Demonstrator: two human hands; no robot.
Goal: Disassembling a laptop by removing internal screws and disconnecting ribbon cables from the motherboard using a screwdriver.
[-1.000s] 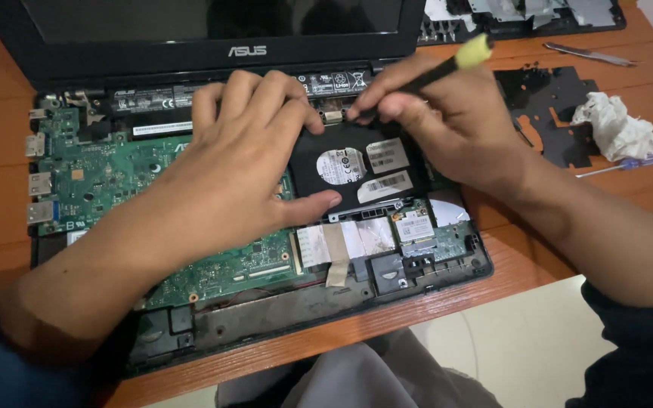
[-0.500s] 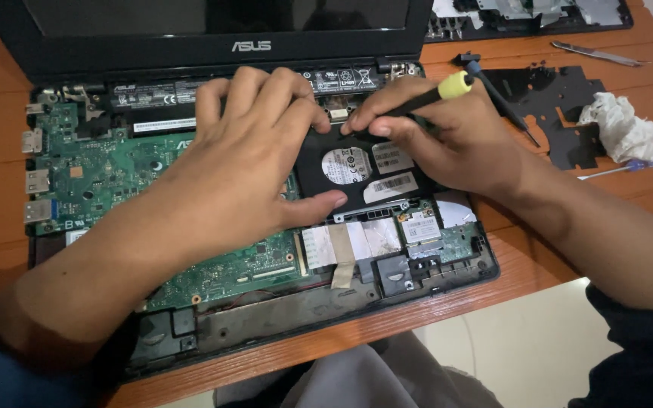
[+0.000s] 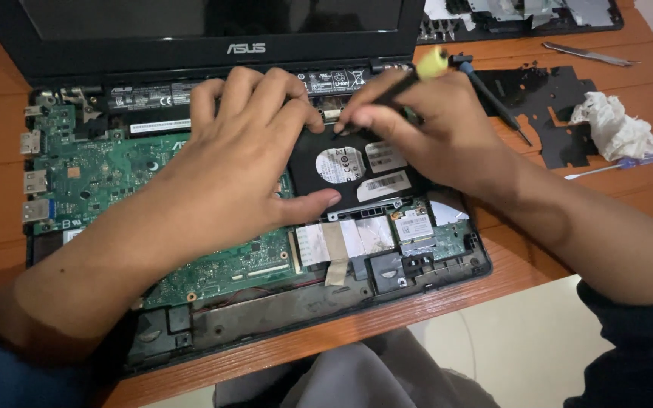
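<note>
The hard drive (image 3: 357, 170), a black slab with a round silver label, lies in its bay toward the right half of an opened laptop (image 3: 213, 227) at the near edge of the orange wooden surface (image 3: 636, 196). The left hand (image 3: 228, 166) lies flat across it, fingers (image 3: 266, 94) spread along its far edge, thumb at the near edge. The right hand (image 3: 440, 128) pinches a black, yellow-capped screwdriver (image 3: 410, 75) at the far edge, apparently working a fastening; the next move calls for a steady tip.
</note>
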